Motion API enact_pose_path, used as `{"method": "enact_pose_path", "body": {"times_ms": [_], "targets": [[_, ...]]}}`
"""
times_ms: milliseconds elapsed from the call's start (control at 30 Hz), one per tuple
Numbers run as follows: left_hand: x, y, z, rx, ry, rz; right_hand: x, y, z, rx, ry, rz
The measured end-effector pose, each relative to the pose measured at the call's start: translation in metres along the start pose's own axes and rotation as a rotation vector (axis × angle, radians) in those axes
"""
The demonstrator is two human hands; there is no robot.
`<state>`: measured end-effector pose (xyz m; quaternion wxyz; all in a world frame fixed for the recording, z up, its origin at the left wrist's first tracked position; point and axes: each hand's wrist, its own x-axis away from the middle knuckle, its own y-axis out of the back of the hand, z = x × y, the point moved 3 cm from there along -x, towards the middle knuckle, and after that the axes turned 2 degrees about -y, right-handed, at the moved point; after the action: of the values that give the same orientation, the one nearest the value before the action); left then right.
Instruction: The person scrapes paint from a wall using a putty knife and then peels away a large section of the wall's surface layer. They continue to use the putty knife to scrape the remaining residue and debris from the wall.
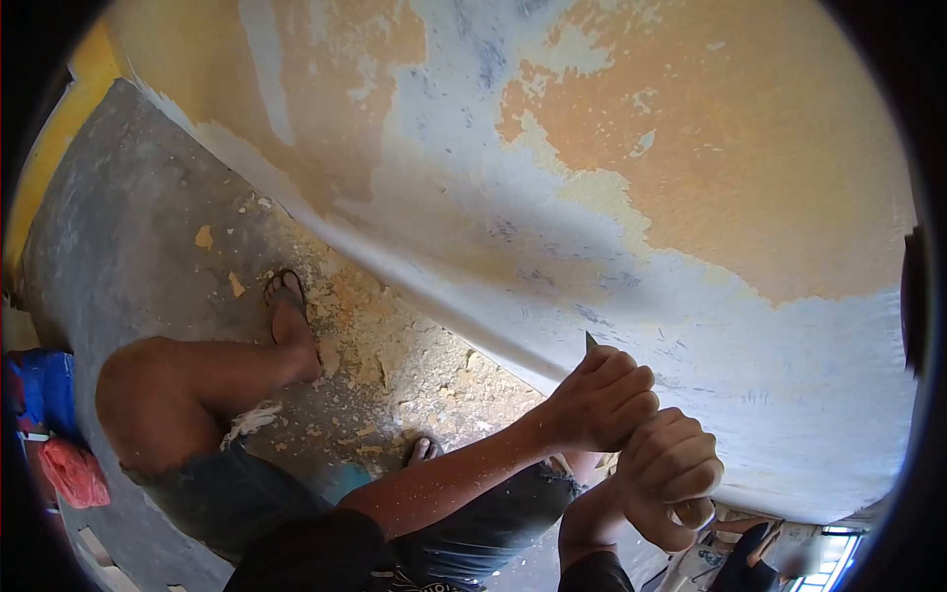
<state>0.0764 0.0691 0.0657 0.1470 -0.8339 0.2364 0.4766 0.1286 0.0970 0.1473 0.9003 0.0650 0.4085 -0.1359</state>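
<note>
My left hand (602, 397) is closed in a fist, with the thin grey tip of a blade tool (590, 341) sticking out above it, near the wall (750, 365). Right beside it, lower and to the right, my right hand (673, 472) is also closed, its fingers wrapped round and thumb curled. What lies inside that hand is hidden. On the wall, orange paint remains at the upper part, while the band near my hands is pale and scraped, with dark scuff marks.
Paint flakes (395, 380) cover the grey floor (148, 217) along the wall's base. My bent leg (227, 380) and sandalled foot are at left. A blue object (47, 390) and a red bag (74, 472) lie at the far left. Another person (755, 562) is at lower right.
</note>
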Motion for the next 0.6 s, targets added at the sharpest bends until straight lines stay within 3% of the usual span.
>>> {"method": "enact_pose_path", "body": {"times_ms": [67,167,400,600], "targets": [[-0.008,-0.001,0.005,-0.036,-0.022,-0.038,0.003,0.003,0.0,0.064,0.101,-0.114],[-0.008,-0.006,0.014,-0.022,-0.082,-0.047,0.006,0.005,-0.008,0.073,0.153,-0.125],[0.015,-0.012,0.03,-0.121,-0.146,-0.023,0.023,0.008,-0.023,0.198,0.178,0.016],[0.024,-0.009,0.042,-0.183,-0.227,-0.069,0.035,0.005,-0.034,0.243,0.107,-0.018]]}}
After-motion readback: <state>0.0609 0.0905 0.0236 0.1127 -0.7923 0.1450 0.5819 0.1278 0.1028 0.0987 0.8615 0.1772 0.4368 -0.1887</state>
